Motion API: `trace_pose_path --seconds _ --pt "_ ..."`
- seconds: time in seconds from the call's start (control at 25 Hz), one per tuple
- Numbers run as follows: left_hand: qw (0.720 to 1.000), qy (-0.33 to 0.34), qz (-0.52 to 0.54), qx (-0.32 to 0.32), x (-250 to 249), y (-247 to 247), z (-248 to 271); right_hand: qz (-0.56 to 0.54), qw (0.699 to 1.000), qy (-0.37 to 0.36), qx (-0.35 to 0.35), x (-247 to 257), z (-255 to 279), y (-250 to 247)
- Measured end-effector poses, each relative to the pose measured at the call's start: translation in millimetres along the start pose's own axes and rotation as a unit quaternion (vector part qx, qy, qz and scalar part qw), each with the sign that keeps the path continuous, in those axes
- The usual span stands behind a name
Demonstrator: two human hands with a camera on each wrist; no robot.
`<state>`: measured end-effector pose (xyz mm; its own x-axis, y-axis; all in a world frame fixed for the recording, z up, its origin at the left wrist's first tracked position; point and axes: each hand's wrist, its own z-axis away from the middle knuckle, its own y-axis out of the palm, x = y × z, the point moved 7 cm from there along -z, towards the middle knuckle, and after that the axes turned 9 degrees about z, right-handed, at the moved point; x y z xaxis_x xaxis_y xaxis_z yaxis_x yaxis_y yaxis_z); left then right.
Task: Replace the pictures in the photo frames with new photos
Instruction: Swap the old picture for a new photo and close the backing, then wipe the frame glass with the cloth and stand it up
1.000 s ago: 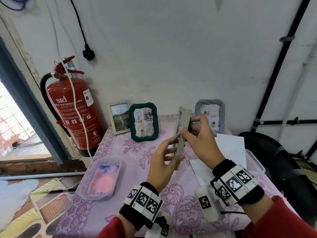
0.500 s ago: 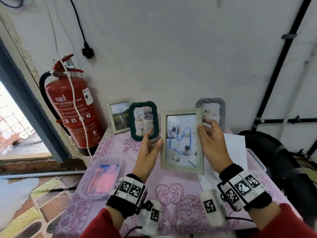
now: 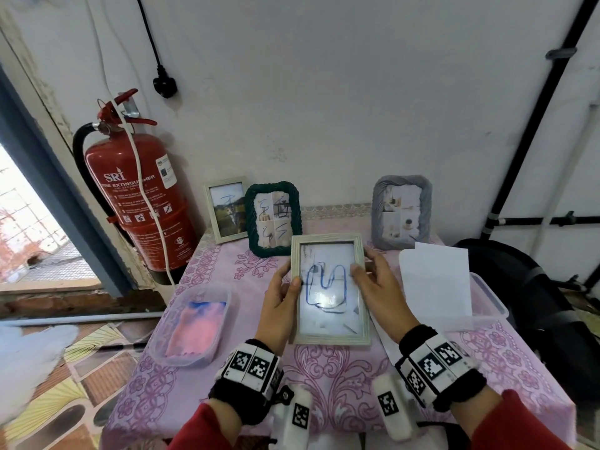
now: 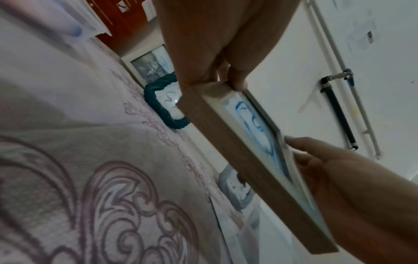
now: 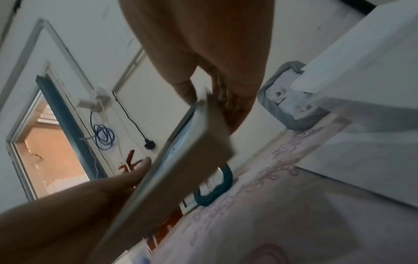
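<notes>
I hold a pale wooden photo frame (image 3: 329,289) face up above the pink tablecloth, its picture marked with a blue scribble. My left hand (image 3: 281,298) grips its left edge, thumb on the front. My right hand (image 3: 373,284) grips its right edge the same way. The left wrist view shows the frame (image 4: 248,160) edge-on with my left thumb on its corner; in the right wrist view the frame (image 5: 181,169) is blurred. Against the wall stand a small pale frame (image 3: 227,210), a green rope frame (image 3: 273,219) and a grey frame (image 3: 401,212).
A clear tub (image 3: 191,323) with a pink and blue cloth sits at the table's left edge. White paper sheets (image 3: 435,280) lie on a clear lidded box (image 3: 487,297) at the right. A red fire extinguisher (image 3: 139,203) stands left of the table; a black chair (image 3: 535,287) is right.
The frame turned from edge-on to face me, then came down lower and tilted flatter toward the table. Both hands kept hold of it.
</notes>
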<state>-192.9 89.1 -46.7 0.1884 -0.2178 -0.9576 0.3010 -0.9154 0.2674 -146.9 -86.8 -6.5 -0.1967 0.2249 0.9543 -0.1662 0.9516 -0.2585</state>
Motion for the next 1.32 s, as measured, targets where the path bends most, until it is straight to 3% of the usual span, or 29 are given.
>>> trace_pose_path --seconds 0.24,0.44,0.52,0.68,0.88,1.0,1.12,1.24,1.32 --pt "0.997 -0.053 -0.036 -0.046 27 -21 -5 0.097 0.988 0.024 0.115 -42 5 15" --pt "0.979 -0.133 -0.149 0.042 47 -20 -1 0.218 0.965 0.008 0.148 -53 2 21" --pt "0.964 -0.141 -0.218 0.065 50 -24 -5 0.229 0.962 0.013 0.150 -58 -2 21" --pt "0.895 -0.139 -0.420 0.048 50 -42 -12 0.259 0.948 0.053 0.179 -70 -7 20" --pt "0.911 -0.139 -0.386 0.042 39 -39 -8 0.254 0.945 0.068 0.196 -77 -9 18" --pt "0.933 -0.082 -0.350 0.017 3 -44 -9 0.262 0.941 0.060 0.205 -76 -10 19" --pt "0.936 -0.027 -0.351 -0.004 -42 -71 -13 0.261 0.940 0.060 0.210 -78 -9 19" --pt "0.902 -0.039 -0.430 -0.023 -70 -119 -18 0.263 0.939 0.062 0.212 -78 -10 18" --pt "0.847 -0.104 -0.521 0.006 -64 -150 -15 0.260 0.940 0.063 0.213 -78 -10 18"
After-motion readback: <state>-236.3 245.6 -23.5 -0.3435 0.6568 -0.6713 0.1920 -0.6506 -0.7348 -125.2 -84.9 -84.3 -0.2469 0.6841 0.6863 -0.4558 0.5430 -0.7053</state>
